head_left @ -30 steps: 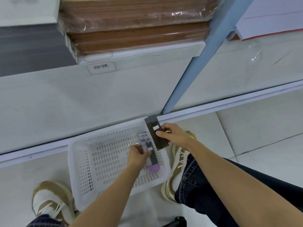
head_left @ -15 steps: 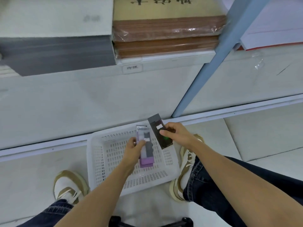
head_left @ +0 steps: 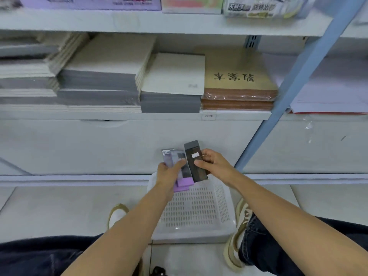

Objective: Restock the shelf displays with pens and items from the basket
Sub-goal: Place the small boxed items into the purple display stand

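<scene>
Left hand [head_left: 169, 174]: grip closed around the purple packs [head_left: 184, 181], thumb across the front. It looks like two packs stacked, but blur prevents certainty.

Right hand [head_left: 214, 164]: grip pinches a dark pack [head_left: 196, 166] by its right edge. The pack is near upright and touches the right side of the purple packs.

Both hands hold their packs above the far end of the white basket [head_left: 199, 214], which sits on the floor [head_left: 59, 212].

Grey notebook stacks [head_left: 99, 84] and a brown wrapped stack [head_left: 239, 96] lie on the shelf [head_left: 119, 116] above. Blue upright [head_left: 288, 92] at right.
</scene>
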A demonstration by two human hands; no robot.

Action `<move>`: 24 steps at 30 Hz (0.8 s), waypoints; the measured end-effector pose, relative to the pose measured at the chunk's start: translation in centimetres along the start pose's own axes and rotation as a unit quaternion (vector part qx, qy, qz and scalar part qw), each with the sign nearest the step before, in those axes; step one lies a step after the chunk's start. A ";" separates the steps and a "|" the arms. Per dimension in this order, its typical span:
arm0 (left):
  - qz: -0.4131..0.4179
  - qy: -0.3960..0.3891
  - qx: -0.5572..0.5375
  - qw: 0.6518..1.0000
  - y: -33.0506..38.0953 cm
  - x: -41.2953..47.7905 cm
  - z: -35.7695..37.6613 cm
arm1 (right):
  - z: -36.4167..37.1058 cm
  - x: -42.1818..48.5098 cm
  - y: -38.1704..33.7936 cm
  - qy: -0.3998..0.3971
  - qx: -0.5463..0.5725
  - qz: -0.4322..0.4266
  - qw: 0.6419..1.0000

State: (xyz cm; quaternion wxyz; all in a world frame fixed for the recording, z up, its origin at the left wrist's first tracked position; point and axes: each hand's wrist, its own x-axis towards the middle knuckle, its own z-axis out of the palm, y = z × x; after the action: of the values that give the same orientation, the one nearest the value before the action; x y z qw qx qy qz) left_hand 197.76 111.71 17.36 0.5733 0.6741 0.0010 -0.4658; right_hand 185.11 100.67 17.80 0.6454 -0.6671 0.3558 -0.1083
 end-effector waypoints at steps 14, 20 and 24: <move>0.122 -0.031 -0.010 0.992 9.0 -7.1 -4.1 | 4.4 -1.2 -11.6 0.012 0.040 -0.037 0.998; 0.185 -0.073 0.007 0.980 12.9 -9.8 -5.2 | 4.6 -2.2 -15.8 -0.033 0.109 -0.100 0.989; 0.230 -0.093 0.003 0.969 15.2 -11.2 -5.9 | 4.8 -3.2 -18.9 0.019 0.081 -0.157 0.984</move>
State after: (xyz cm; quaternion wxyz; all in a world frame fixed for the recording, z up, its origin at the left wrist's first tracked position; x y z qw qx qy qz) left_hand 203.30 117.00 35.60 0.6608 0.6112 -0.2093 -0.3821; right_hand 192.07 104.78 35.79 0.6655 -0.6581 0.2491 -0.2489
